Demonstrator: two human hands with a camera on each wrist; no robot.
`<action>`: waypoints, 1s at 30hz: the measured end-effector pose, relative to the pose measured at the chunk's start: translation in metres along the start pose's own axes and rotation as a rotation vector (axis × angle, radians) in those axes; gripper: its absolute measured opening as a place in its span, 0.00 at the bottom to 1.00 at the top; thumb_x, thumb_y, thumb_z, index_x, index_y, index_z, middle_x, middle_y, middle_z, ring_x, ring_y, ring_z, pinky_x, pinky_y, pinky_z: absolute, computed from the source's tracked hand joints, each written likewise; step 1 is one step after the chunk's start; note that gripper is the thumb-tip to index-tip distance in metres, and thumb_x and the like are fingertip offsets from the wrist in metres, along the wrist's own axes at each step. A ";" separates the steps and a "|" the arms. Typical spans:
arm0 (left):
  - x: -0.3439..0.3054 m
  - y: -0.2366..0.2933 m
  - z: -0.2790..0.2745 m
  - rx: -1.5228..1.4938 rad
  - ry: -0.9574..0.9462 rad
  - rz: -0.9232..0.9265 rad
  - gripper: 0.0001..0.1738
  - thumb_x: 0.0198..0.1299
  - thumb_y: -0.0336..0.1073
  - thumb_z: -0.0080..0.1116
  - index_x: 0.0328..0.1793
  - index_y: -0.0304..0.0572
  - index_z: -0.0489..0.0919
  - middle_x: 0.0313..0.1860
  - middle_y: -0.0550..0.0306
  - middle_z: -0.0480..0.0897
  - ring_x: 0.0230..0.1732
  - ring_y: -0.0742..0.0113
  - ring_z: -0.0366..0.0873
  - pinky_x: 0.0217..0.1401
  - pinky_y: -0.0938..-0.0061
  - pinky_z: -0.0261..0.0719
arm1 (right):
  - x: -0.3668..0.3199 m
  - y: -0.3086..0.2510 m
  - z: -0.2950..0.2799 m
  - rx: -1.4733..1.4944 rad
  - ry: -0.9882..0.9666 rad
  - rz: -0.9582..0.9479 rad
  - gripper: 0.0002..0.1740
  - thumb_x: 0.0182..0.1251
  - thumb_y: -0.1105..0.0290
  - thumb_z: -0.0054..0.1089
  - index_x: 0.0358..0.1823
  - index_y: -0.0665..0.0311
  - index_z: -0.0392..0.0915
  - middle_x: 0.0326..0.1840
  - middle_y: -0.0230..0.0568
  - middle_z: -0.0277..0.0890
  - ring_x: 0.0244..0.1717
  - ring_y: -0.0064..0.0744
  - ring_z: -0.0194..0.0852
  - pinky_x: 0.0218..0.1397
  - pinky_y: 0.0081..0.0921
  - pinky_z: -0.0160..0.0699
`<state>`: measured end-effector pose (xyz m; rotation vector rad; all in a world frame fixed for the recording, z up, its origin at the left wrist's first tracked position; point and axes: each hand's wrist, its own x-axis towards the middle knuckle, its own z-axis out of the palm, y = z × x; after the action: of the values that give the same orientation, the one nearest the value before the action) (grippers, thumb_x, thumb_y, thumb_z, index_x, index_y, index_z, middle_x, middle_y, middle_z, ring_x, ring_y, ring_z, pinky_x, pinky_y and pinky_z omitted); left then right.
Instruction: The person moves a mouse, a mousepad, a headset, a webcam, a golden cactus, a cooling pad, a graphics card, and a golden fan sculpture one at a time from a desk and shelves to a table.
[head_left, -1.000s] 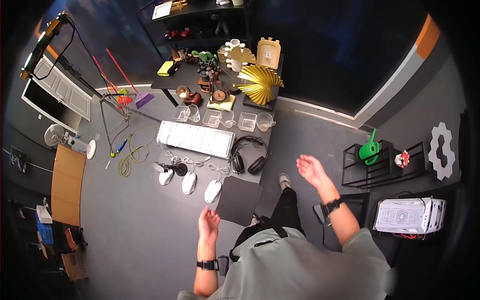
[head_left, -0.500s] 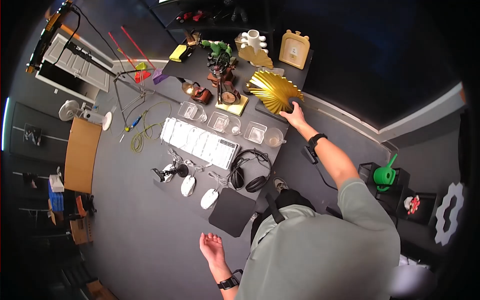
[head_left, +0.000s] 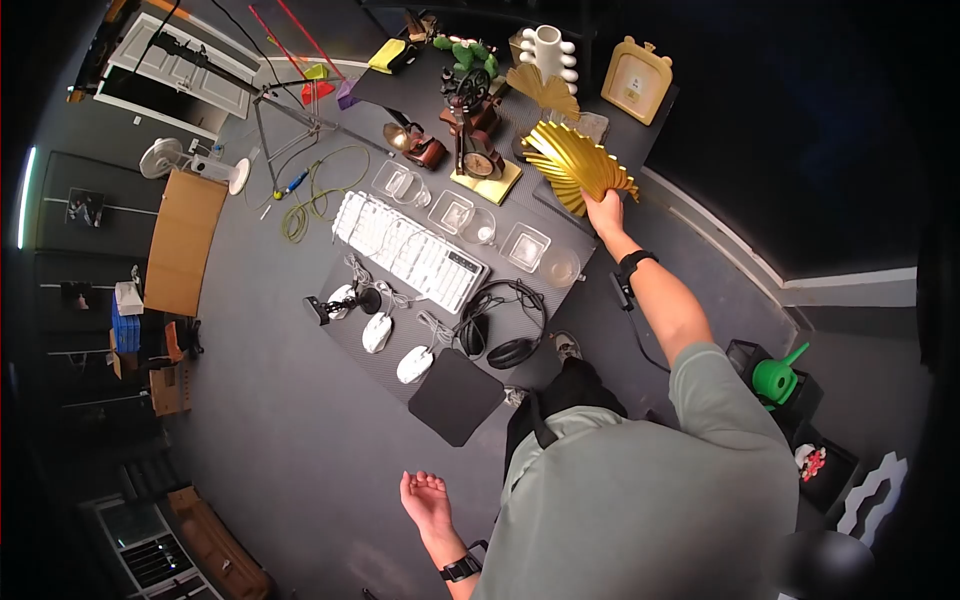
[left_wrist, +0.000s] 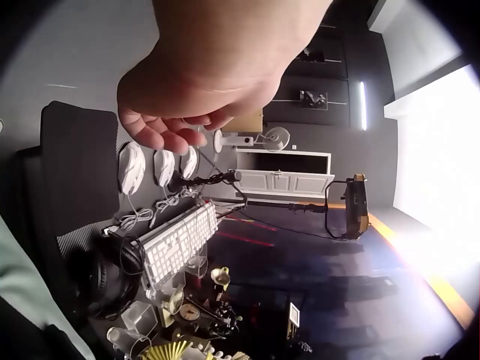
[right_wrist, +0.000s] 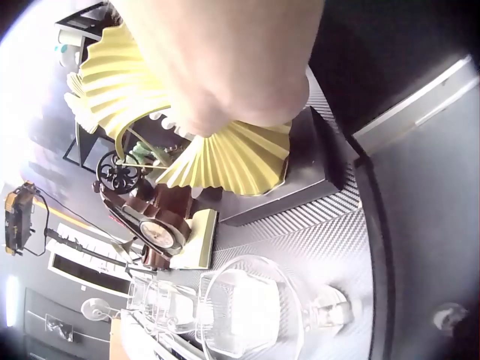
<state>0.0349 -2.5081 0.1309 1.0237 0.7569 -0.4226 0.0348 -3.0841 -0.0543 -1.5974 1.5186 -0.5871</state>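
Observation:
My right hand [head_left: 604, 213] is at the lower right part of a gold, pleated, fan-shaped ornament [head_left: 572, 160] and grips it there. In the right wrist view the ornament's ribbed lower part [right_wrist: 232, 161] spreads below that hand, overlapping a black block [right_wrist: 311, 161]; the fingers are largely hidden. My left hand [head_left: 428, 500] hangs loosely curled in the air in front of the table, holding nothing. Nearest to it is a black mouse pad [head_left: 457, 397]. The left wrist view shows the relaxed fingers [left_wrist: 172, 139] of this hand over the scene.
On the table stand a white keyboard [head_left: 410, 250], several white mice [head_left: 415, 364], black headphones [head_left: 512, 350] and clear containers [head_left: 525, 247]. Near the ornament are a smaller gold fan [head_left: 545, 90], a white knobbed vase [head_left: 547, 55], a beige frame [head_left: 637, 80] and a brown clock [head_left: 480, 163].
My right hand has reached forward from beside the table to the gold ornament and gripped it; the ornament now sits tilted differently. My left hand has lowered slightly and stays empty.

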 end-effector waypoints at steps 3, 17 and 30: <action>0.000 0.002 0.000 0.002 -0.025 -0.006 0.13 0.64 0.40 0.49 0.25 0.51 0.71 0.22 0.65 0.75 0.26 0.71 0.73 0.32 0.75 0.72 | 0.003 0.015 0.009 0.160 0.059 -0.062 0.27 0.53 0.52 0.64 0.45 0.67 0.75 0.45 0.55 0.78 0.50 0.54 0.75 0.51 0.40 0.73; 0.022 0.023 -0.101 -0.104 -0.137 -0.091 0.12 0.63 0.40 0.49 0.26 0.51 0.68 0.23 0.65 0.74 0.27 0.70 0.72 0.34 0.74 0.70 | -0.139 -0.005 -0.133 0.140 0.307 -0.403 0.20 0.58 0.67 0.59 0.47 0.74 0.71 0.47 0.60 0.74 0.53 0.53 0.72 0.55 0.36 0.68; -0.008 0.105 -0.250 0.115 -0.194 0.312 0.09 0.65 0.41 0.50 0.36 0.46 0.73 0.33 0.61 0.79 0.36 0.71 0.75 0.44 0.76 0.71 | -0.491 -0.095 0.048 0.365 -1.109 -0.405 0.22 0.63 0.61 0.59 0.52 0.71 0.72 0.49 0.35 0.75 0.51 0.24 0.68 0.58 0.23 0.63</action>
<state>0.0052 -2.2380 0.1246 1.1677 0.3936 -0.2923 0.0506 -2.6056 0.0986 -1.5122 0.2552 -0.0947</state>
